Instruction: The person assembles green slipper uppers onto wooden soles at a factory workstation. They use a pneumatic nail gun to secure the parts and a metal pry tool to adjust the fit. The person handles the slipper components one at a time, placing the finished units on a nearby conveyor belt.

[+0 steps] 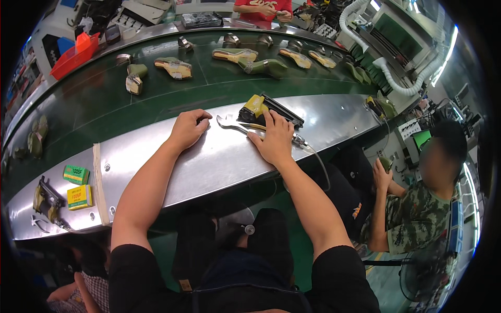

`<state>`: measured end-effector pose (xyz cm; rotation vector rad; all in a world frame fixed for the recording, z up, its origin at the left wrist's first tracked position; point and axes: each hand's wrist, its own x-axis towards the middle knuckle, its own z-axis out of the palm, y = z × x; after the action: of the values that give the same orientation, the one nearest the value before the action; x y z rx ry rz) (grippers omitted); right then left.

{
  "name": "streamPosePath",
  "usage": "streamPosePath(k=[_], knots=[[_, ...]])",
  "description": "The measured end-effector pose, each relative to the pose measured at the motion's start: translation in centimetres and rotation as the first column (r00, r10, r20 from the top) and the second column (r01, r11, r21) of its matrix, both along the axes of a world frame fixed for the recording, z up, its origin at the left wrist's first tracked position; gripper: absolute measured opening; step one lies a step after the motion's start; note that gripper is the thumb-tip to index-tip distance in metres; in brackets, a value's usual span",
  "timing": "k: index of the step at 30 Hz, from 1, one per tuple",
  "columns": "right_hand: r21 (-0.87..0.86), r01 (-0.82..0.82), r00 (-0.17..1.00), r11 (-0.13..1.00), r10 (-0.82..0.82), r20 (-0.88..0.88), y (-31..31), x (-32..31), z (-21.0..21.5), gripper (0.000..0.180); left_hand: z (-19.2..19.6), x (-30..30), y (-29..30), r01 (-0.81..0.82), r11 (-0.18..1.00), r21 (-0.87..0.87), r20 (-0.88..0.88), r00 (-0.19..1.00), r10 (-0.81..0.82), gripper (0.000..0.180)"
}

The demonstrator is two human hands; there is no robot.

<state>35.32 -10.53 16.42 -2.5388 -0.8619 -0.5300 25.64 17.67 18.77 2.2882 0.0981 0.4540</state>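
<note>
My left hand [189, 130] rests on the shiny metal worktop [151, 151], its fingers loosely curled in with nothing seen in them. My right hand [275, 140] lies with fingers spread over a pair of metal pincers [229, 124] and against a yellow and black air stapler [254, 108]. The pincers' curved jaws point left, toward my left hand; part of their handles is hidden under my right hand. From the stapler's rear, a hose [319, 159] hangs over the near edge of the worktop.
Beyond the worktop runs a green conveyor belt [156, 96] with several green shoe lasts [175, 68]. Left lie another air stapler [48, 201], a green box [76, 175] and a yellow box [79, 197]. One person [417, 208] sits at right; another [263, 10] stands across.
</note>
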Motion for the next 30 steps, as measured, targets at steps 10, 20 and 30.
streamPosePath(k=[10, 20, 30], knots=[[-0.009, 0.011, 1.000, 1.000, -0.011, 0.012, -0.32, -0.33, 0.56, 0.085, 0.65, -0.14, -0.49, 0.005, 0.999, -0.052, -0.031, 1.000, -0.007, 0.023], [-0.004, 0.008, 1.000, 1.000, -0.008, 0.016, -0.64, -0.10, 0.50, 0.085, 0.48, 0.08, -0.73, 0.005, 0.999, -0.038, -0.023, 1.000, -0.006, 0.023], [-0.005, 0.006, 1.000, 1.000, -0.006, 0.018, -0.96, -0.01, 0.61, 0.085, 0.80, 0.10, -1.10, 0.005, 0.999, -0.042, -0.028, 1.000, -0.006, 0.023]])
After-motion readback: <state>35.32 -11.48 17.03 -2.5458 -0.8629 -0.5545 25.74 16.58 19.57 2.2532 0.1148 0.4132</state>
